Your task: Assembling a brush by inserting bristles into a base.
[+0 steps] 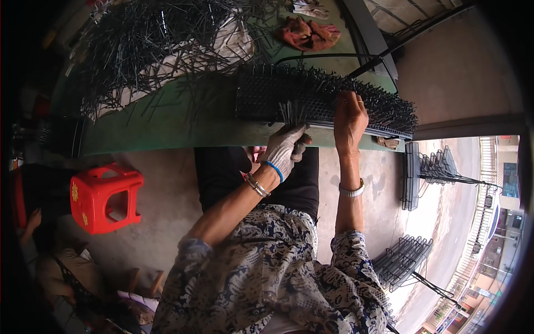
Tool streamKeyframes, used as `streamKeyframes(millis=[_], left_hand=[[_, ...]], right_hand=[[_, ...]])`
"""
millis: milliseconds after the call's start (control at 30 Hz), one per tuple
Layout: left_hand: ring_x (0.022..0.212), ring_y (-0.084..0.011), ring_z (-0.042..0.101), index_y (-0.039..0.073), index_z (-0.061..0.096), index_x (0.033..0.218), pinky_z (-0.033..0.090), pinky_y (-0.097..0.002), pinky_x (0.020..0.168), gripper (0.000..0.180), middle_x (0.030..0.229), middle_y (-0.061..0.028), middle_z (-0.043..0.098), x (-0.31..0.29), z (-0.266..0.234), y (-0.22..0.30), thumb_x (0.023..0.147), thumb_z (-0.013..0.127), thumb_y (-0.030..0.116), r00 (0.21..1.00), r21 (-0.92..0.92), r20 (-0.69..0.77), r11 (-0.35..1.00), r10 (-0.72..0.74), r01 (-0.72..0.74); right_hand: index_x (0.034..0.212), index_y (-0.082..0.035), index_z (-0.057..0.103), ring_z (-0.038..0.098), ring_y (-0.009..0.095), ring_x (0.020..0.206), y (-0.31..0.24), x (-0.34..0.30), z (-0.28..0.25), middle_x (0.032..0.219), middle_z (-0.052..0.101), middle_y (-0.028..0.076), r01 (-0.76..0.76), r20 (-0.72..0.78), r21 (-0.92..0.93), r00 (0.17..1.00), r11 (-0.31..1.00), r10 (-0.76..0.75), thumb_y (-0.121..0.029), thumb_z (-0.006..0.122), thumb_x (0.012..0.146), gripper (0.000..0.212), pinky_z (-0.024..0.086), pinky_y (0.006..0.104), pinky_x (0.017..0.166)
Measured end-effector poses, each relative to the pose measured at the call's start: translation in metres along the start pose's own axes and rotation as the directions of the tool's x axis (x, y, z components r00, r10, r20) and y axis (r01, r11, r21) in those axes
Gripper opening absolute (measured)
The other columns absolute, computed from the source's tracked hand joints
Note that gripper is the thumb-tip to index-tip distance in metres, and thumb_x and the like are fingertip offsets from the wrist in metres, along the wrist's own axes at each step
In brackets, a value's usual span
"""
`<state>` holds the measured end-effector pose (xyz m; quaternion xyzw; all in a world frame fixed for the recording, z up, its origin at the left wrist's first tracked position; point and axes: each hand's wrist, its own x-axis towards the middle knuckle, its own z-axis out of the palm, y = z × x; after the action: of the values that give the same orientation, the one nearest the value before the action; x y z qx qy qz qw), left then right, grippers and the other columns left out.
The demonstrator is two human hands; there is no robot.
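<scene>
My left hand, in a pale work glove, is closed round a bunch of thin dark rods that stick up from the fist. My bare right hand is pinched at the front of a long black perforated rack. Whatever its fingertips hold is too small or hidden to make out. Many dark pieces stand packed in the rack's right part and along its back edge. Rows of bare holes show at its left end, beyond my gloved hand.
A large heap of thin dark rods lies on pale sacking on the green table. Behind the rack is a reddish cloth. A red plastic stool stands left; another person is at lower left. Black wire racks stand right.
</scene>
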<state>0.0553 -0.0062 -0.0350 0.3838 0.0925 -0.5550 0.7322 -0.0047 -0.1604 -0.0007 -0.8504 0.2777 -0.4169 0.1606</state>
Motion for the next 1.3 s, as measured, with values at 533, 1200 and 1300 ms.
streamKeyframes(millis=[533,1200,1300], left_hand=[[0.05,-0.0028,0.044,0.005,0.064,0.104,0.026,-0.0171,0.038,0.021,0.075,-0.0053,0.064,-0.007,-0.001,-0.001,0.094,0.063,0.024,0.998,0.087,0.064,0.996,0.01,-0.016],[0.052,-0.0058,0.05,0.002,0.061,0.105,0.029,-0.017,0.037,0.028,0.076,-0.009,0.063,0.006,0.001,-0.004,0.099,0.056,0.028,0.995,0.03,0.096,0.999,-0.038,0.035],[0.051,-0.0059,0.049,0.001,0.061,0.106,0.029,-0.0171,0.037,0.029,0.076,-0.0089,0.063,0.007,-0.001,-0.002,0.099,0.055,0.029,0.994,0.037,0.109,0.999,-0.025,0.021]], right_hand=[[0.097,0.001,0.065,0.052,0.008,0.055,-0.014,-0.007,-0.019,0.077,0.064,0.004,-0.572,0.672,0.406,0.716,0.713,0.192,-0.009,0.059,0.088,0.015,0.041,0.0233,0.051],[0.093,-0.006,0.057,0.059,0.022,0.059,0.007,0.007,0.004,0.071,0.061,0.011,-0.052,-0.01,0.017,0.999,0.999,0.052,-0.008,0.059,0.09,0.004,0.047,0.0319,0.057],[0.093,-0.008,0.057,0.062,0.036,0.069,0.002,0.008,0.009,0.076,0.062,0.013,-0.073,0.119,-0.11,0.989,0.991,0.086,-0.012,0.058,0.089,0.005,0.047,0.041,0.061]])
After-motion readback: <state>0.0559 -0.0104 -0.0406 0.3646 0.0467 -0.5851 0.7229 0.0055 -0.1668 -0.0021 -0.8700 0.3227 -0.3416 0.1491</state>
